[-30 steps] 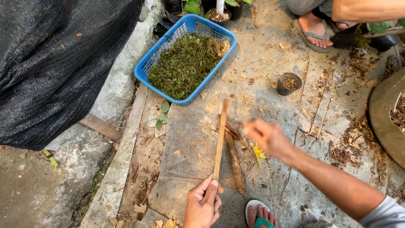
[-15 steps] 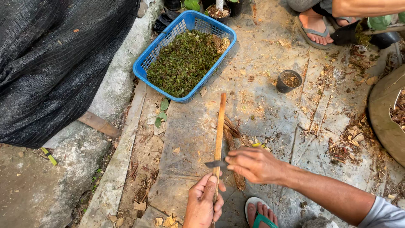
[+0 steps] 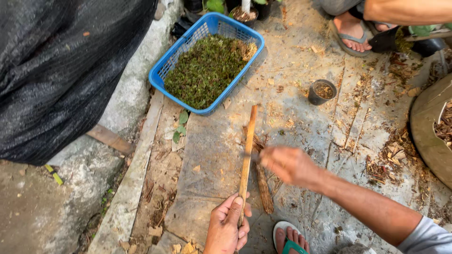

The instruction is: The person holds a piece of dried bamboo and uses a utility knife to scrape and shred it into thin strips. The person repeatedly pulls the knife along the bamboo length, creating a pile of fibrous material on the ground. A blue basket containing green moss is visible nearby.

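Wood stick: a long, pale brown stick (image 3: 248, 150) lies over the concrete floor (image 3: 301, 108), in front of the person and just below the blue basket (image 3: 162, 70).
Stick axis: long axis runs nearly straight away from the person; far tip points up-frame toward the basket and leans slightly right, near end sits in the left hand.
Left hand: left hand (image 3: 228, 226) is closed around the stick's near end, thumb laid along the shaft.
Right hand: right hand (image 3: 287, 164) is blurred, curled at the stick's mid-length on its right side. A dark thin object seems to cross the stick there; it may be a blade, but whether the hand holds it, or how tightly it is closed, cannot be told.
Nearby: a dark bark strip (image 3: 262, 186) lies beside the stick on the floor; the person's sandalled foot (image 3: 291, 237) sits just right of the left hand.
Surroundings: basket holds green-brown plant matter; a small dark pot (image 3: 322, 91) stands well apart; another person's sandalled foot (image 3: 351, 33) is at the top; black mesh fabric (image 3: 61, 70) covers the left.
Risk 1 (judgement): if that is a blade, a slip down the shaft could reach the left fingers, since they grip on the same line.
Risk 2 (judgement): the stick is held at one end only, so a sideways push could roll or swing it.
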